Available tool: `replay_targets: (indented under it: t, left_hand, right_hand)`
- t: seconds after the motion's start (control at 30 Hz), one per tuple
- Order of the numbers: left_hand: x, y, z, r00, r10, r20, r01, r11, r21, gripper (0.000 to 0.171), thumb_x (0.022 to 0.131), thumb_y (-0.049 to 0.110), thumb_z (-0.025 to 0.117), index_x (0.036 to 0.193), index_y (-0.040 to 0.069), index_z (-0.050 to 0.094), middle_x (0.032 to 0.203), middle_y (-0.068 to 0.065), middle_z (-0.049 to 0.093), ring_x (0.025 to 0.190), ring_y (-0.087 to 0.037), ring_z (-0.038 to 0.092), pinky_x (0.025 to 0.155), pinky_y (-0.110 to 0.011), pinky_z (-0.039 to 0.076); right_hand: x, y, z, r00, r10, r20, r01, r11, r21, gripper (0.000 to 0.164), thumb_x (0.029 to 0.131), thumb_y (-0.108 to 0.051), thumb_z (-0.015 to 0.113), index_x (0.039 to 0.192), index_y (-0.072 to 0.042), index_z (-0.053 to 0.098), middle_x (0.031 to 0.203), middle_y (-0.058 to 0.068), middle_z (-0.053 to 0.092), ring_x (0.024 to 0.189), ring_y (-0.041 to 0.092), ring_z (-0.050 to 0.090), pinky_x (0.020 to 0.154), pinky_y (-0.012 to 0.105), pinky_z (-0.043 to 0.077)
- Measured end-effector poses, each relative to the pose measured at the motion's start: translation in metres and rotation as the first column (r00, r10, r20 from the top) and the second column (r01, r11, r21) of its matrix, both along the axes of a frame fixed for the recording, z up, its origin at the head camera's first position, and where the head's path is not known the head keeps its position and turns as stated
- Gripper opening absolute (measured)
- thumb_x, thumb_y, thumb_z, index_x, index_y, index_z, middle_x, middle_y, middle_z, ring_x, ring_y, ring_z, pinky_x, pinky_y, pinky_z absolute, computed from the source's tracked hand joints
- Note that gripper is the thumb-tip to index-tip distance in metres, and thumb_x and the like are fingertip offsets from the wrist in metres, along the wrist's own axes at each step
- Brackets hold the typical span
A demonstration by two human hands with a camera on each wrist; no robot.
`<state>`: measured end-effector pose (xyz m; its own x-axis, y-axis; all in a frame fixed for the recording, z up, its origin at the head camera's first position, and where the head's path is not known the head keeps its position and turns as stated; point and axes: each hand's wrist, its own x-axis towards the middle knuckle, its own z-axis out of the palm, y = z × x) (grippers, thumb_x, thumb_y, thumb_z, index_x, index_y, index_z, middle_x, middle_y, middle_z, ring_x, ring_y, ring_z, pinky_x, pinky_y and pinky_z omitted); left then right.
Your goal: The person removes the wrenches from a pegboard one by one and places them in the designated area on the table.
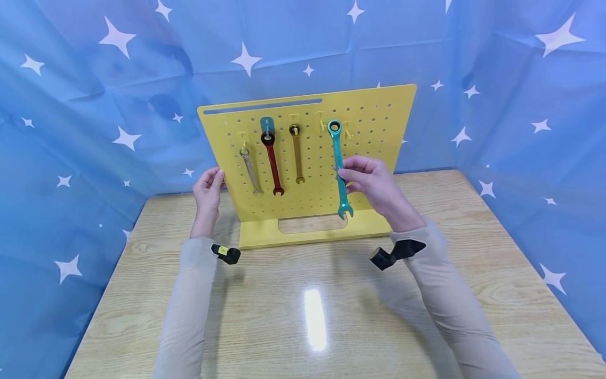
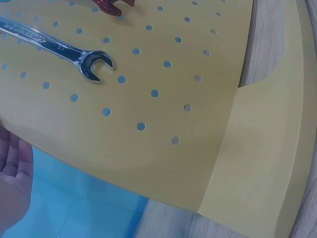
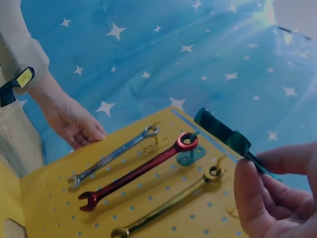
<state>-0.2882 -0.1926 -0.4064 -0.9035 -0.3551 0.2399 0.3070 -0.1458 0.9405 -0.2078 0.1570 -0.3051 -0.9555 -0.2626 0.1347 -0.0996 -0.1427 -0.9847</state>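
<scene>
My right hand (image 1: 369,181) pinches a teal ratcheting combination wrench (image 1: 338,152) by its shank, ring end up, in front of a yellow pegboard (image 1: 374,158). Its ring overlaps the board near two yellow hooks (image 1: 348,131). At the board's left edge, my left hand (image 1: 207,192) grips the rim, thumb on the front and fingers partly hidden behind. Three wrenches hang by their ring ends: a silver wrench (image 3: 113,156), a red wrench (image 3: 136,171) and a gold wrench (image 3: 168,201). The left wrist view shows the silver wrench's open end (image 2: 96,64) above the left hand's fingers (image 2: 14,153).
The board's flat foot (image 1: 260,234), with a rectangular cutout, stands on a wooden table (image 1: 265,316). A teal hook plate (image 3: 191,155) carries the red wrench. Behind and beside the table hangs a blue curtain (image 1: 293,47) with white stars.
</scene>
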Motion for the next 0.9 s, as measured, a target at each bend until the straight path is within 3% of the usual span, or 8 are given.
replay_targets:
  t: [0.23, 0.9]
  left_hand:
    - [0.000, -0.001, 0.000, 1.000, 0.001, 0.003, -0.002, 1.000, 0.011, 0.018, 0.090, 0.006, 0.062, 0.081, 0.021, 0.067, 0.076, 0.005, 0.065, 0.069, -0.008, 0.060, 0.065, -0.019, 0.051]
    - [-0.001, 0.000, -0.002, 1.000, -0.006, -0.011, 0.006, 1.000, 0.011, 0.016, 0.089, 0.007, 0.063, 0.081, 0.020, 0.067, 0.075, 0.005, 0.065, 0.068, -0.008, 0.060, 0.065, -0.018, 0.051]
  right_hand:
    - [0.007, 0.013, -0.007, 1.000, -0.023, -0.014, 0.023, 1.000, 0.001, 0.014, 0.091, 0.002, 0.056, 0.089, -0.007, 0.067, 0.085, 0.001, 0.067, 0.064, 0.012, 0.061, 0.060, 0.024, 0.053]
    - [0.022, 0.038, -0.022, 0.999, -0.050, -0.004, 0.050, 0.998, 0.029, 0.016, 0.091, 0.001, 0.057, 0.088, -0.012, 0.067, 0.087, -0.001, 0.067, 0.067, 0.011, 0.060, 0.061, 0.023, 0.053]
